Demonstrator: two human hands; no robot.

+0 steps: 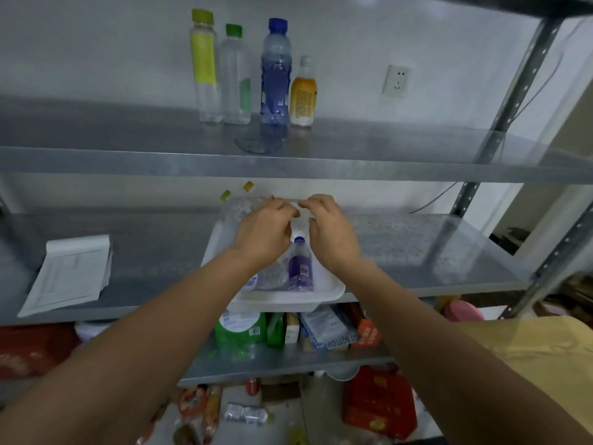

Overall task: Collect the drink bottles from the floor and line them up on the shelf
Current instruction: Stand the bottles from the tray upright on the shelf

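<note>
Head view looks at a metal rack (pixel 288 162), with a white tray (pixel 288 297) on its middle shelf as the landmark. Left of the tray, on the same shelf, lies a stack of papers (pixel 70 271). Below the tray, packets (pixel 240 329) crowd the lower shelf. Above the tray, four bottles (pixel 276 75) stand upright in a close row on the upper shelf, and a socket (pixel 397 81) sits on the wall up to the right. Over the tray's far end the left hand (pixel 263 232) and right hand (pixel 330 232) are side by side with fingers curled, fingertips nearly meeting. I cannot tell what they grip, if anything. Inside the tray, a purple bottle (pixel 300 268) lies just below the hands, a clear bottle (pixel 271 277) touching its left side. Far below the tray, another bottle (pixel 245 414) lies on the floor.
</note>
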